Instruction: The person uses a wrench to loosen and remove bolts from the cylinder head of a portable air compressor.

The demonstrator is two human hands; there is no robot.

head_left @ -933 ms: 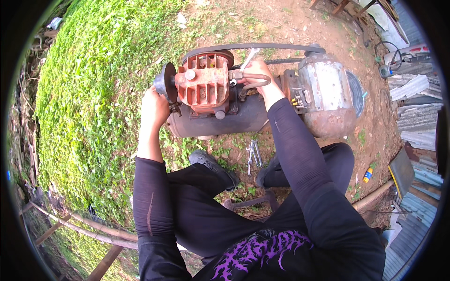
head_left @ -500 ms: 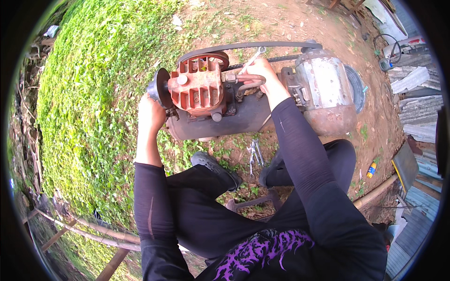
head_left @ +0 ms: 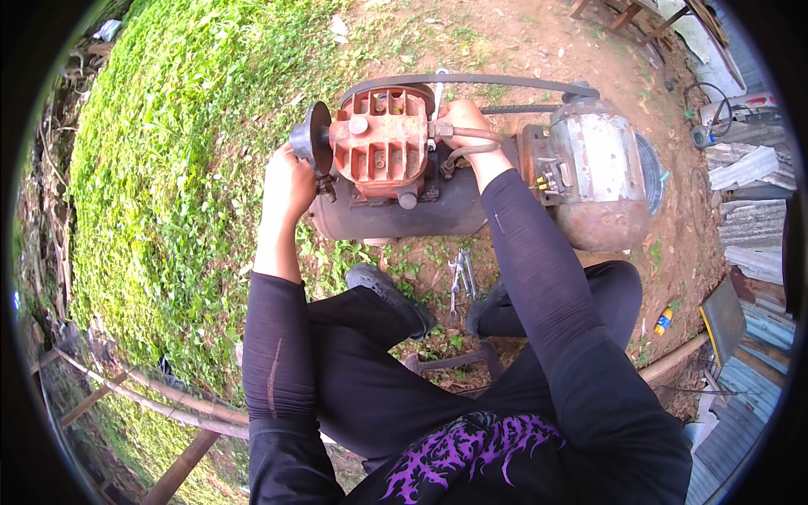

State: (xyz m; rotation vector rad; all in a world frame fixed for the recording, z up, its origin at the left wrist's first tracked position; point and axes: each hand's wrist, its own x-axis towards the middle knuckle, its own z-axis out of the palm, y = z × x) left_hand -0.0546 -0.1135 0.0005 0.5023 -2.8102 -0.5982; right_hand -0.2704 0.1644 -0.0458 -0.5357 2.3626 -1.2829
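My left hand point(head_left: 288, 181) is closed at the black disc point(head_left: 316, 136) on the left side of a rusty red finned compressor pump point(head_left: 379, 143), fingertips partly hidden. My right hand point(head_left: 467, 135) is closed on a silver wrench point(head_left: 440, 84) behind the curved copper-coloured pipe point(head_left: 467, 132), its working end hidden. The pump sits on a dark cylindrical tank point(head_left: 396, 220); a black belt point(head_left: 497, 80) runs from its pulley point(head_left: 417, 91) toward a weathered motor point(head_left: 599, 168).
Several wrenches point(head_left: 461, 282) lie on the dirt between my feet. A dark metal piece point(head_left: 450, 362) lies between my legs, a yellow bottle point(head_left: 663, 321) to the right. Grass is on the left, corrugated sheets point(head_left: 757, 244) on the right, wooden poles point(head_left: 177, 408) at lower left.
The wrench in my right hand has swung from a rightward slant to nearly upright, its top moving left. The compressor and my left hand have shifted up and right in the view.
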